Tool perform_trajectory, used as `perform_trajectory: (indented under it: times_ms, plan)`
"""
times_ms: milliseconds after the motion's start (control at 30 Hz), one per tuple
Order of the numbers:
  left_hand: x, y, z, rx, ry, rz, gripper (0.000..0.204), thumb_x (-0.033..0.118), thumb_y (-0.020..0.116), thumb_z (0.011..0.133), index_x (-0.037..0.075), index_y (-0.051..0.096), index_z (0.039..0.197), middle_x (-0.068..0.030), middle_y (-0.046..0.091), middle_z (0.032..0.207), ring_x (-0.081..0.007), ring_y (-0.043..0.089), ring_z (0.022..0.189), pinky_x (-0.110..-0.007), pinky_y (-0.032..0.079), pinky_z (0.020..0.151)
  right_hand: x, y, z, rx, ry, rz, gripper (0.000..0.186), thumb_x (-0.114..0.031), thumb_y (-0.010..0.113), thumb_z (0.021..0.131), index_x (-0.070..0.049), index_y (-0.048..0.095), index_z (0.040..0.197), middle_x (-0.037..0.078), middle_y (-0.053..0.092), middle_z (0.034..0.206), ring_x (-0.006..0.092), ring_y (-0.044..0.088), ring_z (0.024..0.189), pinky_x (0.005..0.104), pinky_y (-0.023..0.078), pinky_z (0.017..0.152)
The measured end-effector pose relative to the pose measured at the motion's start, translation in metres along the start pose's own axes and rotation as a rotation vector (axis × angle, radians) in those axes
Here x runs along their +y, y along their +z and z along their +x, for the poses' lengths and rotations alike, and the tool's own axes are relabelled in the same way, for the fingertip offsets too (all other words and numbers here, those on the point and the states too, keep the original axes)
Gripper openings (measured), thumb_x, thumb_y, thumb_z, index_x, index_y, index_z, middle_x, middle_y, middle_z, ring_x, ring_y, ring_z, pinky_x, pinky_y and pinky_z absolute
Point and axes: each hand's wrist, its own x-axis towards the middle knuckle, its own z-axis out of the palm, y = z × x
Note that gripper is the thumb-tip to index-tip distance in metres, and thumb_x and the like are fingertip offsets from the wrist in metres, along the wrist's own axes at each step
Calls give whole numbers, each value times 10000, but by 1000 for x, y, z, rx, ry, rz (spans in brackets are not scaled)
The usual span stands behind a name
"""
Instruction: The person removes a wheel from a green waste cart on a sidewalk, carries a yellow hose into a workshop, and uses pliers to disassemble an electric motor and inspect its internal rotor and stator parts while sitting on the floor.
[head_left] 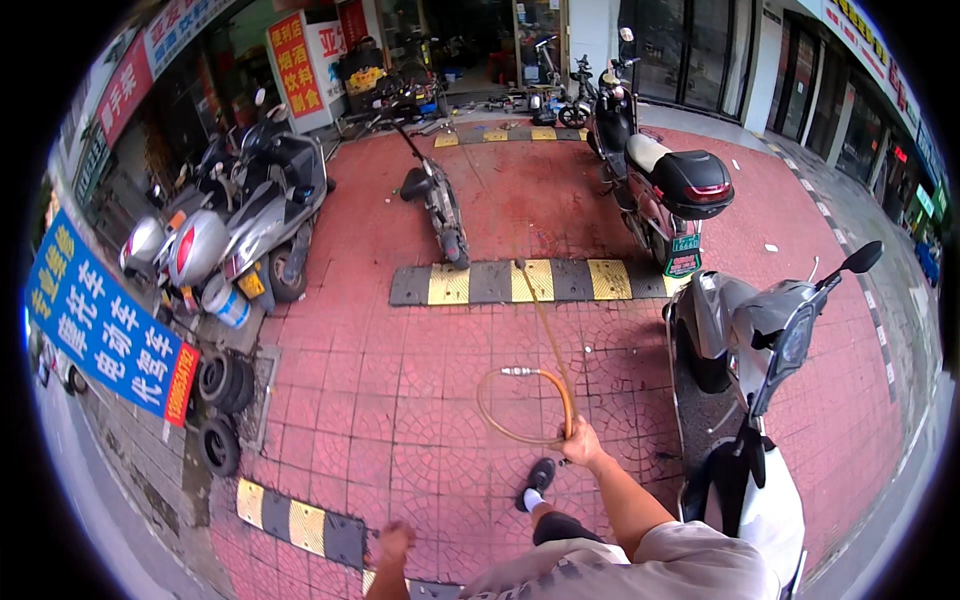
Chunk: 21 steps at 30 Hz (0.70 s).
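Observation:
My right hand is closed on a loop of orange-tan hose with a metal fitting at the top of the loop. A long length of the hose runs from the hand toward the striped speed bump ahead. My left hand hangs low at the lower left, blurred, near a second striped bump; its fingers are too unclear to judge. A grey-and-white scooter stands just right of my right arm.
Scooters line the left beside a blue banner, a bucket and tyres. A small scooter stands ahead, a topboxed one to its right. A cluttered shop front lies at the back.

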Motion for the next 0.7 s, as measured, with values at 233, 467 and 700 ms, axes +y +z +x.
perform_trajectory:
  times_ms: [233,467,700]
  plan:
    - [41,151,44,135,-692,63,278,267,589,998,63,633,1180,-194,709,903,-350,691,707,-511,555,595,20,-51,179,-168,101,-222,500,-544,834,742,-64,764,865,199,711,964,370,643,1041,449,540,926]
    - [131,281,162,42,-613,23,295,274,591,997,65,628,1202,-196,715,932,-362,699,727,-525,559,611,10,-136,380,-268,-7,-515,481,-524,810,765,-87,787,962,138,737,1053,289,577,1235,400,514,1036]
    - [228,317,316,79,-752,8,313,280,594,996,67,623,1224,-198,720,961,-374,707,748,-538,562,626,-62,-254,623,107,-235,-678,367,-417,840,759,-75,714,806,97,698,875,309,606,1059,412,543,924]
